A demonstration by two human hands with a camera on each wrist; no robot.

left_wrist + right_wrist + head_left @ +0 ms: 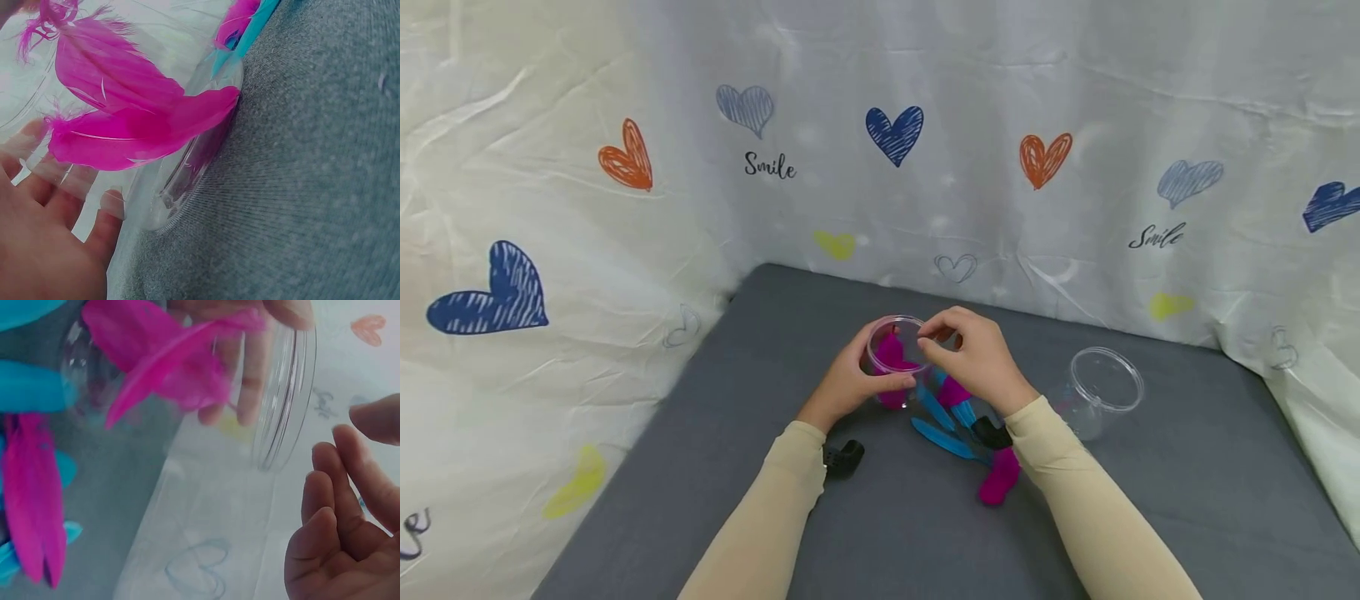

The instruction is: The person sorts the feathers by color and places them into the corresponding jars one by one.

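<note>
A clear plastic jar (898, 317) stands on the grey cloth, with my left hand (850, 375) gripping it round its side. Inside it lie several magenta feathers (125, 134), seen through the wall. Beside the jar's rim, my right hand (977, 354) hovers with its fingers loosely bent. In the right wrist view there is a gap between thumb and fingertips (325, 456), with nothing in it. Blue feathers (942, 437) and more magenta feathers (1000, 479) lie loose on the cloth, partly under my right forearm.
Another clear jar (1082, 417) stands on the right, beyond my right sleeve (1045, 442). The grey table cloth (700, 492) ends at a white curtain (820, 183) printed with hearts, along the back and both sides. Black wrist gear (846, 460) shows at my left wrist.
</note>
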